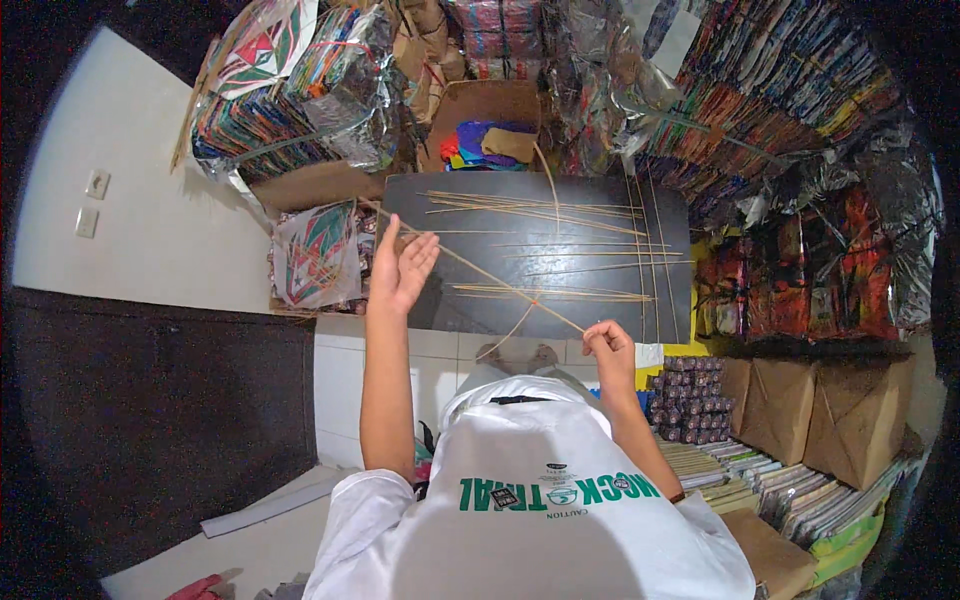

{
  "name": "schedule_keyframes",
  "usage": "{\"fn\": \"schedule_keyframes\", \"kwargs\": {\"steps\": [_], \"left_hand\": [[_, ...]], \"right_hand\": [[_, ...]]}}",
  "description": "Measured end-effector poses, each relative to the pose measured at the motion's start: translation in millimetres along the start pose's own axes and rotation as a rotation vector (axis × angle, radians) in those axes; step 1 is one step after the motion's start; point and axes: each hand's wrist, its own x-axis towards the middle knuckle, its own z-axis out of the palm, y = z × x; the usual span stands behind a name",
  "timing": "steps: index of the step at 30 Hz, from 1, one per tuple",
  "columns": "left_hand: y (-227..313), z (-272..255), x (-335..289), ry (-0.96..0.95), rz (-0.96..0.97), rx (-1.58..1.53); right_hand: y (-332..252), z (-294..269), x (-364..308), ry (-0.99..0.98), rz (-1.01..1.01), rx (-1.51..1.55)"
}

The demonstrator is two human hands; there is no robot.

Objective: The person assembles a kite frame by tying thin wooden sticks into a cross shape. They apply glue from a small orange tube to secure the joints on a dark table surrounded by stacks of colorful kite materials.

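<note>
My right hand (pixel 612 345) pinches the lower end of a long thin bamboo stick (pixel 480 268) over the near edge of a dark table. The stick slants up to the left across my left hand (pixel 403 272), passing by its thumb and fingers, which are stretched out with the palm up. A small orange tie (pixel 535 302) shows on the stick, and a thinner curved strip (pixel 512 335) hangs from there. Several more bamboo sticks (pixel 540 207) lie across the table, with a few set crosswise at its right end (pixel 642 260).
Beyond the dark table (pixel 400 310) stands an open cardboard box (pixel 490 100) with coloured items. Bundled stacks of kites (pixel 300 120) rise at the far left, and plastic-wrapped stacks (pixel 780 90) at the far right. Several brown cartons (pixel 855 410) and thread spools (pixel 690 400) sit to the right.
</note>
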Motion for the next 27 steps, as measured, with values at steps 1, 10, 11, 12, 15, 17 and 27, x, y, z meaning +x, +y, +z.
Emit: {"fn": "schedule_keyframes", "kwargs": {"steps": [1, 10, 11, 12, 15, 17, 27], "left_hand": [[-6, -3, -5, -0.013, 0.020, 0.012], [-37, -25, -78, 0.140, 0.673, 0.253], [-39, -33, -81, 0.203, 0.709, 0.255], [-42, -40, -84, 0.257, 0.744, 0.263], [-50, -59, -91, 0.382, 0.695, 0.191], [-53, -73, -98, 0.386, 0.626, 0.112], [-17, -142, -79, 0.309, 0.381, -0.138]], "right_hand": [[3, -3, 3, 0.007, -0.005, 0.013], [-4, 4, 35, 0.033, 0.223, 0.167], [-4, 8, 40, 0.019, 0.248, 0.188], [-4, 13, 44, -0.006, 0.278, 0.203], [-4, 37, 56, -0.097, 0.356, 0.224], [-5, 57, 60, -0.144, 0.389, 0.213], [13, 192, 67, -0.417, 0.446, 0.063]]}}
